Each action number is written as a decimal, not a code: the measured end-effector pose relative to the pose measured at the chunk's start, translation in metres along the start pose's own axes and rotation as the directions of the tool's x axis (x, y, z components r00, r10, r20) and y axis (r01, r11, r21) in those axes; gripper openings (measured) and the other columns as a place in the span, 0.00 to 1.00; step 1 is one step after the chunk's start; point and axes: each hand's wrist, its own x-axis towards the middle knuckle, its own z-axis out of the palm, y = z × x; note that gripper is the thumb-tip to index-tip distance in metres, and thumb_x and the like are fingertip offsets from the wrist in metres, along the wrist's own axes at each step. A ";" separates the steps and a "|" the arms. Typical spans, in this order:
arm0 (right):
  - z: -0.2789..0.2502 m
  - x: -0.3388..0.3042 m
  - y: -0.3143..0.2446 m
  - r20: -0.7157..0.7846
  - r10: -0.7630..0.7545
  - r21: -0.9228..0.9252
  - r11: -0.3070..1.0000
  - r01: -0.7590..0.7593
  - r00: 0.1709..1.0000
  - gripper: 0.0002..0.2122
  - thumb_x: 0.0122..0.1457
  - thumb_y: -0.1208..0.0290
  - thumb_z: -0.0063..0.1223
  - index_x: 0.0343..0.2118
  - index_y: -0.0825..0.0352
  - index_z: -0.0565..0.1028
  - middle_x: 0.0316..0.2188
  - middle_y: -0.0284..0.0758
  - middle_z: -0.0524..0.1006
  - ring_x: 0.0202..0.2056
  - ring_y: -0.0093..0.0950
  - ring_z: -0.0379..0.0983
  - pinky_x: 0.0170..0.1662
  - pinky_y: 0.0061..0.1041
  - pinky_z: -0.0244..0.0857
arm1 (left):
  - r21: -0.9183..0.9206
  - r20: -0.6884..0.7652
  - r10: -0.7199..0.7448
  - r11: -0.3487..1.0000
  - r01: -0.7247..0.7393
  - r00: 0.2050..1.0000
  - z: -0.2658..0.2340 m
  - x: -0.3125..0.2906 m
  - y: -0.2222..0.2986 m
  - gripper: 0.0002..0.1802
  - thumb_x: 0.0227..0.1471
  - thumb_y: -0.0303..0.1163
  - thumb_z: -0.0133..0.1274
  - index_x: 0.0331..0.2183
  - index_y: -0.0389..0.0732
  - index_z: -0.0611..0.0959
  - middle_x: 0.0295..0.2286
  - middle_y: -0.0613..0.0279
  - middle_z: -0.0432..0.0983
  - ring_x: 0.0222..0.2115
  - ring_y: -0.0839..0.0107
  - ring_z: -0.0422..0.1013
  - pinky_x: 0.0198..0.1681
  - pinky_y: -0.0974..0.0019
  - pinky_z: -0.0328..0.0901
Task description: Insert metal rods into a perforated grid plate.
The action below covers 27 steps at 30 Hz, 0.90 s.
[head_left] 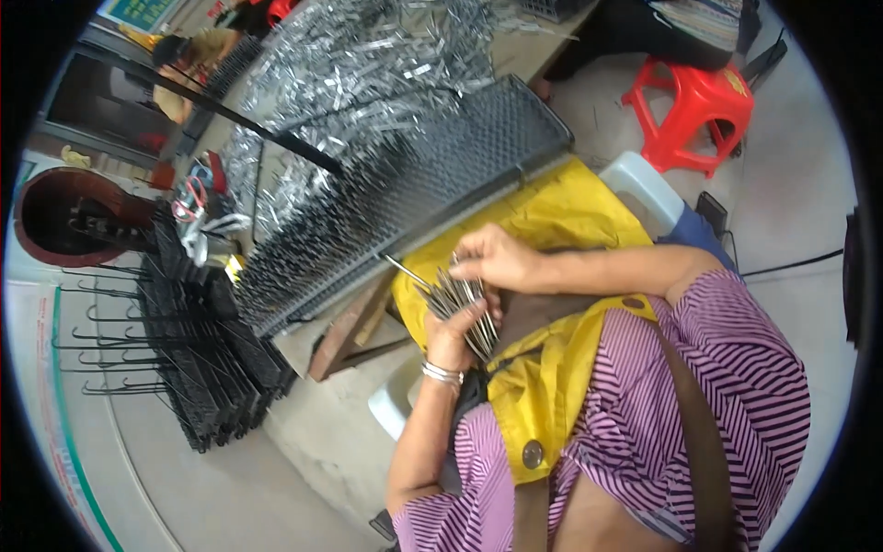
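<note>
My left hand [449, 339] is wrapped round a bundle of slim, silvery metal pieces [452, 296] above my lap; their exact kind is too small to tell. One longer piece sticks out of the bundle toward the rack. At the bundle's upper end is my right hand [497, 260], its fingers and thumb pinched together on the tips of some pieces. Just beyond both hands, a long black mesh rack [487, 138] lies slanted along the table edge. Many thin upright pieces [322, 225] fill its left and middle part, while bare holes show at its right end.
Loose shiny metal strips [368, 74] are heaped across the table behind the rack. Stacked black racks with hooks [198, 340] stand at left, below a brown round container [69, 216]. A red stool [690, 115] is at upper right. Another person [189, 69] sits at far left.
</note>
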 end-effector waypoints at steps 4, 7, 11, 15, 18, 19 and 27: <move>-0.003 -0.002 -0.011 0.069 -0.013 0.066 0.998 0.009 0.998 0.04 0.50 0.74 0.48 0.26 0.70 0.71 0.19 0.31 0.73 0.16 0.17 0.67 0.18 0.15 0.63 | 0.031 -0.040 0.026 0.999 -0.025 0.999 0.000 0.000 0.002 0.10 0.39 0.22 0.51 0.29 0.32 0.73 0.22 0.53 0.73 0.18 0.68 0.69 0.20 0.69 0.66; -0.010 0.009 0.000 0.027 0.064 0.298 0.952 -0.069 0.998 0.08 0.51 0.69 0.49 0.27 0.70 0.72 0.21 0.32 0.73 0.21 0.18 0.69 0.24 0.18 0.65 | -0.012 -0.057 0.067 0.998 -0.067 0.996 -0.002 0.001 0.001 0.11 0.39 0.22 0.51 0.30 0.32 0.72 0.21 0.54 0.72 0.18 0.68 0.69 0.20 0.69 0.65; -0.014 -0.001 -0.004 0.110 0.111 0.262 0.955 -0.137 0.988 0.08 0.50 0.71 0.52 0.28 0.71 0.71 0.21 0.33 0.73 0.19 0.19 0.69 0.23 0.17 0.65 | -0.074 -0.074 0.061 0.995 -0.066 0.995 -0.006 0.003 -0.002 0.12 0.38 0.22 0.51 0.31 0.32 0.73 0.22 0.54 0.72 0.18 0.67 0.69 0.20 0.69 0.65; -0.006 -0.009 -0.002 0.183 0.065 0.174 0.980 -0.097 0.981 0.04 0.47 0.77 0.52 0.25 0.72 0.71 0.16 0.33 0.72 0.13 0.19 0.66 0.17 0.16 0.63 | -0.071 -0.025 0.082 0.994 -0.083 0.996 -0.003 -0.001 -0.002 0.12 0.37 0.21 0.51 0.31 0.31 0.74 0.23 0.54 0.72 0.20 0.67 0.69 0.22 0.69 0.66; -0.006 -0.008 0.004 0.145 0.076 0.206 0.973 -0.105 0.987 0.02 0.46 0.79 0.52 0.22 0.72 0.72 0.14 0.33 0.71 0.11 0.19 0.65 0.14 0.17 0.61 | -0.074 -0.057 0.073 0.994 -0.078 0.996 -0.001 0.000 -0.003 0.13 0.37 0.21 0.50 0.32 0.31 0.73 0.23 0.54 0.72 0.21 0.66 0.70 0.24 0.68 0.68; -0.007 -0.008 0.006 0.128 0.078 0.196 0.975 -0.103 0.989 0.02 0.46 0.79 0.51 0.22 0.72 0.72 0.14 0.33 0.71 0.12 0.19 0.65 0.14 0.17 0.62 | -0.087 -0.063 0.058 0.994 -0.064 0.996 -0.002 0.000 -0.003 0.14 0.37 0.20 0.49 0.33 0.31 0.72 0.24 0.53 0.72 0.21 0.65 0.70 0.24 0.66 0.69; -0.011 -0.004 0.005 0.021 0.030 0.130 0.991 -0.032 0.999 0.03 0.47 0.78 0.48 0.21 0.72 0.70 0.13 0.33 0.70 0.12 0.19 0.66 0.13 0.17 0.61 | 0.017 -0.112 0.043 0.999 -0.041 0.993 -0.001 0.001 -0.002 0.11 0.37 0.16 0.50 0.30 0.30 0.74 0.23 0.54 0.73 0.19 0.67 0.71 0.22 0.70 0.68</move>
